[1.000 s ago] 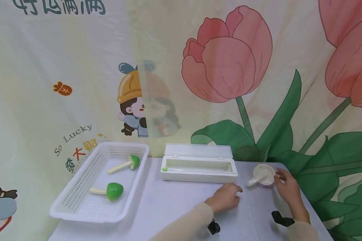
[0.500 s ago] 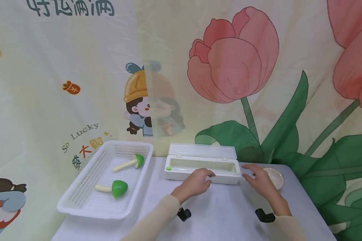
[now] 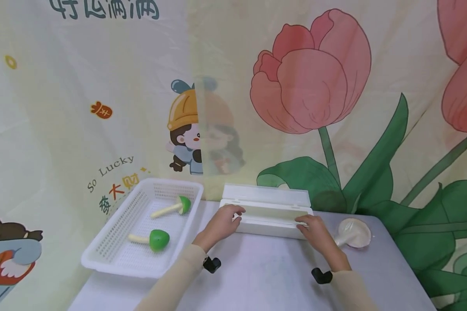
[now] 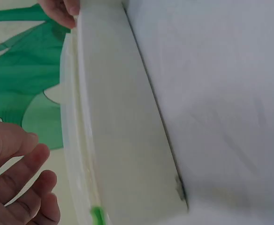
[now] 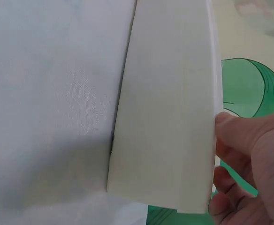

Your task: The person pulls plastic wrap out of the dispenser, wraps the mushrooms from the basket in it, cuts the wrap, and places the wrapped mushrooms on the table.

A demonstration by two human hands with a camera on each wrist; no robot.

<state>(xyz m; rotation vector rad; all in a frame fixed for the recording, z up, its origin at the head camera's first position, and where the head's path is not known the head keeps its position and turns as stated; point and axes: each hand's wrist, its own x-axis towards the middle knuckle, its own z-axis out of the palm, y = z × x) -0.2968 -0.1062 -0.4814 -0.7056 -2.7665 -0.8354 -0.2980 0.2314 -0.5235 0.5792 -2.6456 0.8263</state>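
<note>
A long white box (image 3: 270, 228) stands on the table with its hinged translucent lid (image 3: 266, 195) raised at the back. My left hand (image 3: 222, 222) hovers by the box's left end, fingers loosely bent and nothing in them; in the left wrist view the left hand (image 4: 22, 183) is apart from the lid edge. At the box's right end, my right hand (image 3: 317, 235) has its fingertips on or just over the front rim. In the right wrist view the right thumb (image 5: 238, 129) meets that rim, with the other fingers bent beside it. A small green tab (image 4: 97, 215) marks the box's left end.
To the left stands a white perforated basket (image 3: 95, 259) with two green-capped, pale-stemmed toy mushrooms (image 3: 159, 239) inside. A round pale dish (image 3: 359, 233) with a whitish handle-like part is near the right table edge. A printed curtain (image 3: 218, 43) hangs behind the white table (image 3: 264, 272).
Both hands have moved left to the box. The left hand has gone from beside the dish to the box's left end; the right has left the dish for the box's right end.
</note>
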